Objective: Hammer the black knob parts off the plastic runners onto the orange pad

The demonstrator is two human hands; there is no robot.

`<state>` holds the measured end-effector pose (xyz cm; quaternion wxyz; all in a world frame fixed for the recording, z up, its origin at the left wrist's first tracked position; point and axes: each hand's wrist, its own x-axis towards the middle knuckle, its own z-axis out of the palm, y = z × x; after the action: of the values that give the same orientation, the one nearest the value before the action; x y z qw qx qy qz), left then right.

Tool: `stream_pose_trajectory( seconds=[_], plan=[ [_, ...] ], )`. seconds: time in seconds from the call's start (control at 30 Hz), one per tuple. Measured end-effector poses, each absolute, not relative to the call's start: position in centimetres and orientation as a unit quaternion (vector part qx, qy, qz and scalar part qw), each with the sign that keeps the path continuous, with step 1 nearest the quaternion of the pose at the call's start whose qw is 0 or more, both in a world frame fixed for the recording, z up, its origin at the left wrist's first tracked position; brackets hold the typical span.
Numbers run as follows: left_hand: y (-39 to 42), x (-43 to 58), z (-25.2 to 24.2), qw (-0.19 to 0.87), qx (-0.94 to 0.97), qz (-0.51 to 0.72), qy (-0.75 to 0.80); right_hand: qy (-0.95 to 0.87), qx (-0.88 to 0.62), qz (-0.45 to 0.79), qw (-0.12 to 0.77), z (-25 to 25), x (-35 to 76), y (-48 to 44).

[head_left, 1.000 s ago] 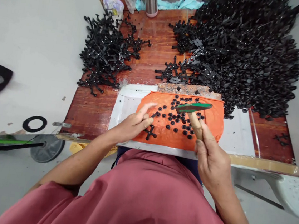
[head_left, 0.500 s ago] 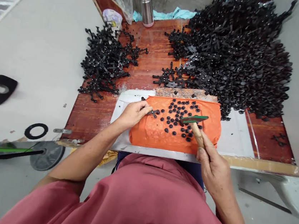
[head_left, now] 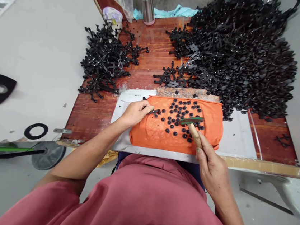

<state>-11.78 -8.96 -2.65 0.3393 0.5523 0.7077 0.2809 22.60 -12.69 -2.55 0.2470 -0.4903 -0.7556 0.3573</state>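
Observation:
My left hand [head_left: 135, 112] pinches a small black cross-shaped plastic piece [head_left: 155, 111] at the left edge of an orange pad [head_left: 150, 132]. My right hand [head_left: 210, 164] grips the wooden handle of a small hammer [head_left: 192, 122] with a green head, held low over the pad. Several small black round caps [head_left: 178, 117] lie scattered on the pad's top.
A big heap of black plastic pieces [head_left: 243, 54] fills the far right of the wooden table [head_left: 92, 115]; a smaller heap [head_left: 104, 58] lies at the far left. A steel flask [head_left: 147, 5] stands at the back. A white sheet [head_left: 239, 140] underlies the pad. A black ring [head_left: 36, 131] lies on the floor.
My left hand closed on the cross-shaped piece and drew it up to the pad's left edge. The hammer has come down lower over the caps.

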Motion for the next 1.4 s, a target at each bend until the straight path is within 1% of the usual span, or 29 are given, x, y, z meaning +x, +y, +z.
stream_pose_trajectory(
  seconds=[0.2, 0.27, 0.43, 0.57, 0.6, 0.7, 0.73, 0.87, 0.97, 1.0, 1.13, 1.17, 1.3, 1.33, 1.4],
  plan=[
    [-8.9, -11.9, -2.7, 0.326, 0.559, 0.253, 0.719, -0.777, -0.477, 0.335, 0.239, -1.9, 22.3, -12.3],
    [-8.9, -11.8, -2.7, 0.323, 0.556, 0.253, 0.723, -0.79, -0.478, 0.309, 0.229, -1.3, 22.0, -11.8],
    [-8.5, -11.5, -2.5, 0.304, 0.546, 0.254, 0.738, -0.845, -0.458, 0.226, 0.161, 0.6, 20.4, -9.7],
    [-8.4, -11.4, -2.2, 0.303, 0.546, 0.254, 0.739, -0.876, -0.424, 0.17, 0.156, 1.8, 18.0, -8.4],
    [-8.4, -11.4, -2.2, 0.306, 0.545, 0.253, 0.739, -0.882, -0.423, 0.157, 0.138, 1.9, 17.4, -8.2],
    [-8.5, -11.5, -2.1, 0.308, 0.543, 0.245, 0.742, -0.894, -0.436, 0.098, 0.038, 2.1, 16.0, -7.7],
    [-8.5, -11.5, -2.1, 0.307, 0.543, 0.244, 0.742, -0.895, -0.438, 0.084, 0.018, 2.1, 15.8, -7.6],
    [-8.6, -11.4, -2.3, 0.312, 0.54, 0.247, 0.741, -0.897, -0.434, 0.083, 0.029, 2.2, 15.5, -7.4],
    [-8.5, -11.3, -2.4, 0.306, 0.538, 0.242, 0.747, -0.893, -0.446, 0.067, -0.011, 2.2, 15.6, -7.3],
    [-8.5, -11.3, -2.4, 0.304, 0.537, 0.24, 0.75, -0.892, -0.446, 0.066, -0.008, 2.2, 15.6, -7.4],
    [-8.6, -11.3, -2.6, 0.309, 0.532, 0.246, 0.749, -0.888, -0.436, 0.088, 0.112, 2.0, 16.1, -7.7],
    [-8.7, -11.3, -2.6, 0.309, 0.532, 0.25, 0.748, -0.888, -0.437, 0.087, 0.116, 2.0, 16.1, -7.8],
    [-8.9, -11.3, -2.7, 0.301, 0.531, 0.252, 0.751, -0.906, -0.419, 0.06, 0.008, 1.9, 15.8, -7.8],
    [-8.9, -11.3, -2.8, 0.301, 0.531, 0.252, 0.751, -0.907, -0.417, 0.056, 0.0, 1.9, 15.7, -7.7],
    [-9.0, -11.3, -2.9, 0.302, 0.531, 0.255, 0.75, -0.906, -0.421, 0.054, 0.013, 1.9, 15.3, -7.4]
  ],
)
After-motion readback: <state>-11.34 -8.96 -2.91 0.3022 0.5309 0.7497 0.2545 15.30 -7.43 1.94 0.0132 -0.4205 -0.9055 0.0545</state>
